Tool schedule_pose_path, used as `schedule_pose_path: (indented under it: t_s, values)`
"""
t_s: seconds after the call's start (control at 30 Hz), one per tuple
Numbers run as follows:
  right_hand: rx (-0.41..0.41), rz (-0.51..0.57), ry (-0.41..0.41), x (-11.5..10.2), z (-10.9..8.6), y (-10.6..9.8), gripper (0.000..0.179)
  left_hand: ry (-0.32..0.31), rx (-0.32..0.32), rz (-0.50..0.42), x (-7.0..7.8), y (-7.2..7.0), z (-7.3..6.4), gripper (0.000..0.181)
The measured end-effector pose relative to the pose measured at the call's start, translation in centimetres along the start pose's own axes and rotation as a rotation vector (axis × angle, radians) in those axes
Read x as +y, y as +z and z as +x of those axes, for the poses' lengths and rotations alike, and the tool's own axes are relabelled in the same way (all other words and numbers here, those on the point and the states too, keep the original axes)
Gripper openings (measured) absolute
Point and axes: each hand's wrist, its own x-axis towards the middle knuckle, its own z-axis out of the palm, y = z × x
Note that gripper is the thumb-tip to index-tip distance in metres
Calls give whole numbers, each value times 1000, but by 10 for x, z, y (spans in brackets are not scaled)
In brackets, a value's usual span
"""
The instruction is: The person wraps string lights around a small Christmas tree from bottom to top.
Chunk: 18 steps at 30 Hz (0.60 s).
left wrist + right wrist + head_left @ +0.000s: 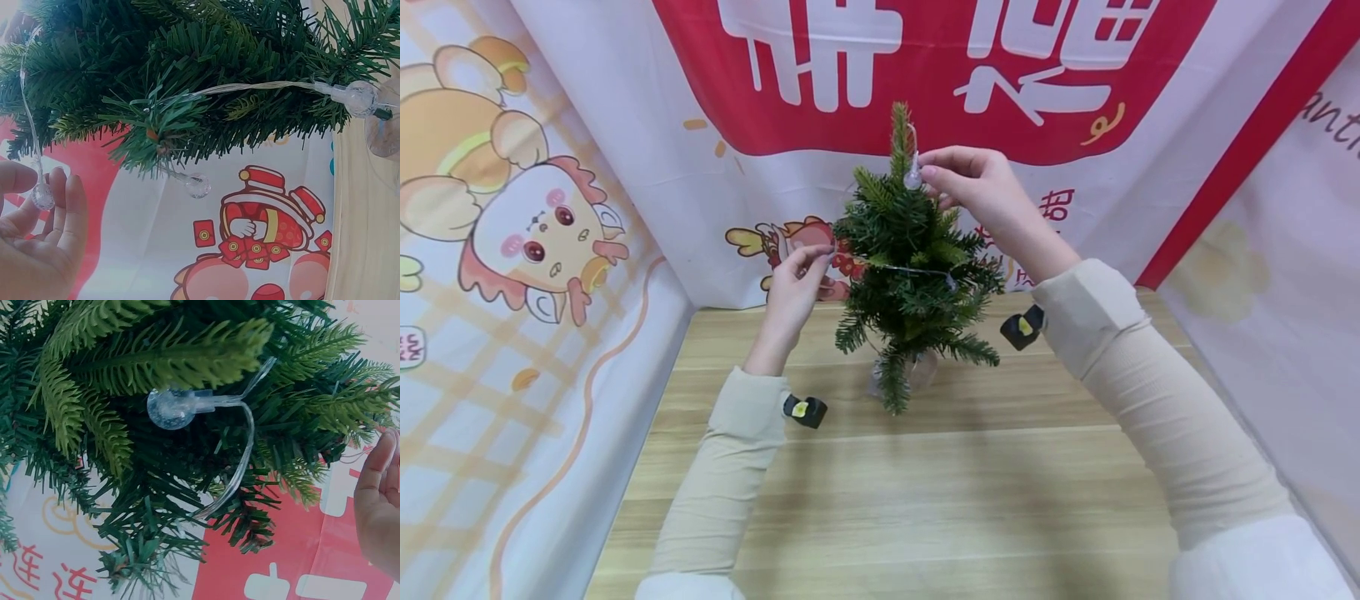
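Note:
A small artificial Christmas tree point(910, 242) stands upright on the table, wound with a clear-wired string of lights point(250, 87). At its top, my right hand point(981, 183) pinches a round clear bulb point(913, 177) beside the tip. My left hand point(793, 296) is at the tree's left side; in the left wrist view its thumb and fingers hold another bulb point(42, 197), whose wire runs up into the branches. In the right wrist view, a bulb point(172, 409) hangs among the needles, while the right hand point(381, 506) is only partly visible at the edge.
The wooden table point(955, 500) extends in front of the tree. Behind it hangs a red and white printed banner point(850, 83); a cartoon-printed cloth point(542, 225) covers the left side. Small black pieces with yellow marks point(805, 411) sit beside both wrists.

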Motion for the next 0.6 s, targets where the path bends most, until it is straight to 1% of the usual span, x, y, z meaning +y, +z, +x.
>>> schedule_pose_path:
  t_s: [0.23, 0.47, 0.6]
  values:
    - [14, -19, 18, 4, 3, 0, 25, 5, -15, 5, -1, -1, 0, 36]
    - [19, -28, 33, 7, 5, -2, 27, -15, -39, 1, -3, -2, -1, 37]
    - [24, -8, 33, 8, 5, -3, 27, -20, -53, -6, -4, -3, -1, 38]
